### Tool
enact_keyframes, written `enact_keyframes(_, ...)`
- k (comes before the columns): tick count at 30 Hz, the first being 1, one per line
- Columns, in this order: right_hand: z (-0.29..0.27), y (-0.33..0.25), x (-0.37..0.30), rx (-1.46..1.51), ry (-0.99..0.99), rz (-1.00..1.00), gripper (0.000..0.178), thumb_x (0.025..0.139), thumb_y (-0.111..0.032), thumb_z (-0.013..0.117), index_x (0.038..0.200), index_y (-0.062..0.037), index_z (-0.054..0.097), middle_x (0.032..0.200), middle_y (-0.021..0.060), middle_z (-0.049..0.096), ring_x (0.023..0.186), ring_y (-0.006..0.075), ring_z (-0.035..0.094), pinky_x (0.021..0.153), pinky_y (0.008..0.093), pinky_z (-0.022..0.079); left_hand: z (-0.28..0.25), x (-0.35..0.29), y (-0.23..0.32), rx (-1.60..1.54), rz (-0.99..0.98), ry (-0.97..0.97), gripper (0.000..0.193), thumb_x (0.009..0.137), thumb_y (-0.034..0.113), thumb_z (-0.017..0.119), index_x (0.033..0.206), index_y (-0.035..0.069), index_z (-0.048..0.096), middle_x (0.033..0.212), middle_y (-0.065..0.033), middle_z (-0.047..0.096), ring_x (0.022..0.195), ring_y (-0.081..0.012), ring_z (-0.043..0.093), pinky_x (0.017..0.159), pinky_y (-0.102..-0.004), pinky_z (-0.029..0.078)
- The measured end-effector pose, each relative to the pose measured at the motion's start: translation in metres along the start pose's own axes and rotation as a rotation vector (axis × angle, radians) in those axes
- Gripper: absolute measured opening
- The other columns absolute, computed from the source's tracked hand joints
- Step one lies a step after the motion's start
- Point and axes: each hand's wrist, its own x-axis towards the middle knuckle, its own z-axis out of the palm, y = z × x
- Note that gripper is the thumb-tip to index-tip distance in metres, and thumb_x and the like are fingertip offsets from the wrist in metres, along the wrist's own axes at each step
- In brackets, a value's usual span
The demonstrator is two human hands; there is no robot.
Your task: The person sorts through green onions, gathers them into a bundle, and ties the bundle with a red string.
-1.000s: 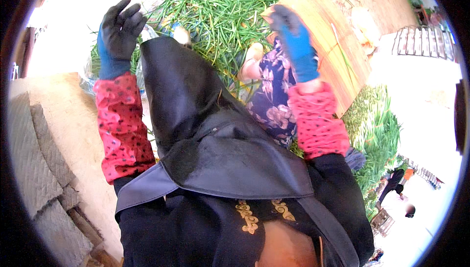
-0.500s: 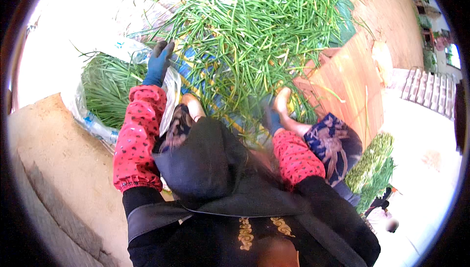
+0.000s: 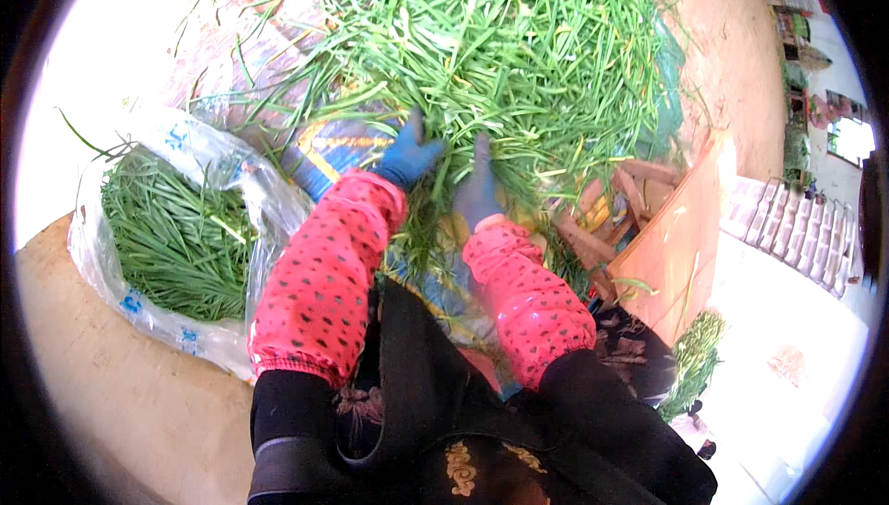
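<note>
My left hand (image 3: 409,155), in a blue glove with dark fingertips, reaches to the near edge of a big loose heap of long green chive-like leaves (image 3: 519,51). Its thumb and fingers are spread, with nothing visible between them. Just to its right, my right hand (image 3: 477,187), also gloved, points away from me with a finger stretched out among the nearest leaves. It is somewhat blurred, and I see nothing gripped in it. Both forearms wear red dotted sleeve covers. Under the heap's near edge a blue and yellow sheet (image 3: 324,149) shows.
Left of my arms stands an open clear plastic bag (image 3: 157,306) filled with green leaves (image 3: 181,241). A wooden stool (image 3: 671,246) lies tipped over at the right. Beyond it are bundled green stalks (image 3: 696,357) and a pale ridged rack (image 3: 792,232).
My left hand has moved from beside the bag rightward to the heap. My right hand has come forward from near my foot. The stool now appears more tilted, and my view has shifted.
</note>
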Motion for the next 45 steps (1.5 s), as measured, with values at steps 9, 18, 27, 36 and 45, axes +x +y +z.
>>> enact_keyframes(9, -0.013, -0.051, 0.136, 0.142, -0.079, -0.040, 0.042, 0.086, -0.040, 0.048, 0.112, -0.0073, 0.055, 0.103, 0.0076, 0.060, 0.090, 0.0222, 0.057, 0.082, 0.0349, 0.045, 0.005, -0.041, 0.085, 0.496, 0.280, -0.074, 0.073, 0.072, 0.025, 0.060, 0.134, 0.004, 0.029, 0.131, -0.0212, 0.037, 0.122, -0.0340, 0.035, 0.100, -0.0411, 0.031)
enact_keyframes(18, 0.102, -0.333, 0.075, -0.971, 0.048, -0.816, 0.050, 0.082, -0.034, 0.056, 0.118, -0.0020, 0.044, 0.106, 0.0144, 0.056, 0.094, 0.0258, 0.055, 0.085, 0.0380, 0.043, -0.054, -0.100, 0.021, -0.523, 0.016, 0.180, 0.056, 0.081, 0.006, 0.051, 0.133, -0.002, 0.030, 0.133, -0.0144, 0.038, 0.124, -0.0226, 0.035, 0.102, -0.0333, 0.027)
enact_keyframes(27, 0.071, -0.246, 0.104, -1.229, -0.052, -1.237, 0.052, 0.074, -0.040, 0.065, 0.102, 0.0021, 0.053, 0.087, 0.0197, 0.061, 0.080, 0.0324, 0.059, 0.069, 0.0382, 0.046, -0.046, -0.106, -0.029, 0.282, -0.068, 0.388, 0.043, 0.078, 0.021, 0.059, 0.115, 0.001, 0.047, 0.107, -0.0231, 0.053, 0.099, -0.0383, 0.051, 0.084, -0.0412, 0.042)
enact_keyframes(36, 0.166, -0.041, 0.159, -2.003, -0.240, -1.574, 0.062, 0.075, -0.057, 0.051, 0.120, -0.0148, 0.048, 0.119, 0.0096, 0.051, 0.108, 0.0301, 0.047, 0.086, 0.0504, 0.036, -0.025, -0.163, -0.049, 0.298, -0.349, -0.440, 0.047, 0.078, 0.028, 0.061, 0.115, 0.002, 0.051, 0.110, -0.0175, 0.057, 0.099, -0.0267, 0.055, 0.086, -0.0352, 0.043)
enact_keyframes(45, 0.059, -0.016, 0.096, -2.378, -0.795, -1.231, 0.088, 0.067, -0.075, 0.044, 0.132, -0.0168, 0.037, 0.134, 0.0112, 0.039, 0.119, 0.0331, 0.041, 0.090, 0.0566, 0.031, -0.054, -0.180, -0.071, -0.160, -0.312, -0.067, 0.034, 0.083, 0.022, 0.057, 0.109, 0.000, 0.054, 0.091, -0.0082, 0.061, 0.079, -0.0134, 0.055, 0.072, -0.0269, 0.045)
